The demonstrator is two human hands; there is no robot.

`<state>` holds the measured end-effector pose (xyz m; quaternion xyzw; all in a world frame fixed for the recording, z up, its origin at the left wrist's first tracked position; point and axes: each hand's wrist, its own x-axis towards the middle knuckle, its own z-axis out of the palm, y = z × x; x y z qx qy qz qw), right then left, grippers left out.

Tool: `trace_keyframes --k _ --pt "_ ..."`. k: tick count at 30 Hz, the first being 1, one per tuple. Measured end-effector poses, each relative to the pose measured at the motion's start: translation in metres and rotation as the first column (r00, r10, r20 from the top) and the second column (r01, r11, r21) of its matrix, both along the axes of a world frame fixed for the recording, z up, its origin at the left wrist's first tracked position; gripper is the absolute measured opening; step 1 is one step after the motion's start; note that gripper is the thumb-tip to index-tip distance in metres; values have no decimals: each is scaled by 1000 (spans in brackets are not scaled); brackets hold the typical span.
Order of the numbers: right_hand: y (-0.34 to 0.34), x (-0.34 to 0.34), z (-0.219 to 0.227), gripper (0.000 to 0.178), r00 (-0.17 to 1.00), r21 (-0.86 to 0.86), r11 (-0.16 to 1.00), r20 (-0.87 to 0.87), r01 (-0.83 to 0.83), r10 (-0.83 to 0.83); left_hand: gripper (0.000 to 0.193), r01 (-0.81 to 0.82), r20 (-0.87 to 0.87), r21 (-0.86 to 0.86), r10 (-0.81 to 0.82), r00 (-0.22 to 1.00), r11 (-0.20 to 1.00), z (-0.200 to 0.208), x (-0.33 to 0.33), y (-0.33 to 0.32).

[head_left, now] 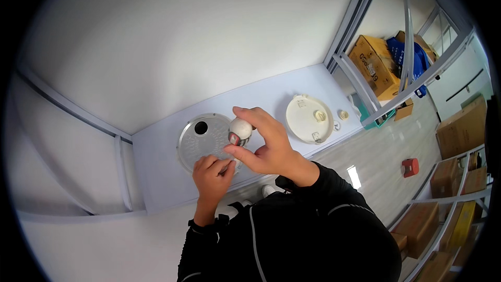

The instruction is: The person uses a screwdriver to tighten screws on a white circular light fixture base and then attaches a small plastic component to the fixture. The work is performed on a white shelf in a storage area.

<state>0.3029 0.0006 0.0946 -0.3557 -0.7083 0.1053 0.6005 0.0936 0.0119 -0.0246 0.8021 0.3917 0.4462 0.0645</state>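
Observation:
Between the thumb and fingers of my right hand (274, 149) is a small bulb-shaped piece (240, 128), white and round on top with red and grey lower down. It is held above the right side of a round silver metal plate (195, 146) with a black round hole near its far edge. My left hand (211, 175) is over the plate's near edge, its fingers bent and pressed together. What they hold, if anything, is hidden. To the right lies a round white shallow housing (298, 117) with a cream ring-shaped part (319, 116) inside.
A small cream ring (343, 115) and a small white disc (336, 125) lie right of the housing on the pale table (162, 188). Metal posts frame the table. Cardboard boxes (373, 68) and a red stool (410, 167) stand farther right, beside shelves with more boxes (417, 227).

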Motion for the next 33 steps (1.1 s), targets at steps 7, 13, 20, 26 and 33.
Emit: trace_keyframes --k 7,13,20,26,33 --pt "-13 18 -5 74 994 71 991 -12 112 -112 16 191 -113 56 -184 976 980 7 -39 25" --pt "-30 25 -14 69 970 92 965 -19 244 -244 23 243 -181 51 -231 956 969 19 -55 33" --pt "-53 24 -30 43 946 97 941 -33 325 -323 27 162 -56 62 -159 986 985 24 -53 14" --pt "-76 43 -32 40 925 40 926 45 376 -378 19 276 60 -3 -275 959 961 11 -19 0" --pt "-96 117 -39 44 880 37 879 -28 475 -474 14 340 30 -14 -340 940 940 6 51 -8"
